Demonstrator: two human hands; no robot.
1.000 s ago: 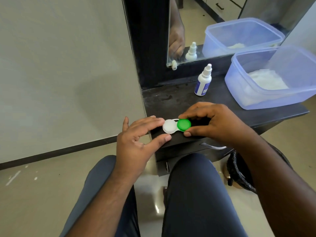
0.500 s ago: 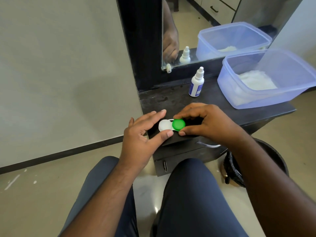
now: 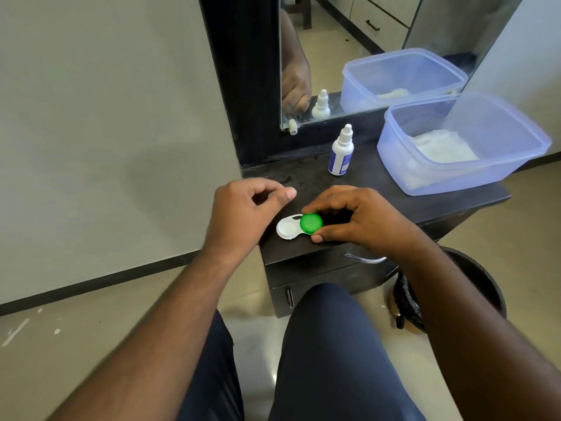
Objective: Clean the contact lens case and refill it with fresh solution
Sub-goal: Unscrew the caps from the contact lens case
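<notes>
Contact lens case (image 3: pixel 296 226) is seen lying flat near the front edge of a small black cabinet top (image 3: pixel 379 189), its left well uncovered and white, its right well capped by a green lid (image 3: pixel 311 223). The green lid is pinched by the right hand (image 3: pixel 361 218), with the fingertips placed at its far rim and the thumb pressed at its near side. The left hand (image 3: pixel 243 217) is held just beside the case, to its left and slightly above, without touching it; its fingers are curled inward toward the thumb, and whether the white cap is held inside cannot be told.

A small white dropper bottle (image 3: pixel 341 151) with a blue label is stood upright farther back on the cabinet top, well apart from the case. To its right, a translucent blue plastic tub (image 3: pixel 461 144) with something white and crumpled inside is set at the right end of the surface. Both are doubled in a mirror (image 3: pixel 349 41) mounted behind the cabinet, where part of an arm is also reflected.

Below the top, a drawer front with a metal handle (image 3: pixel 365 259) is visible. A black bin (image 3: pixel 473 284) lined with a dark bag is placed on the floor at the right, beside knees clad in dark trousers (image 3: pixel 328 344).
</notes>
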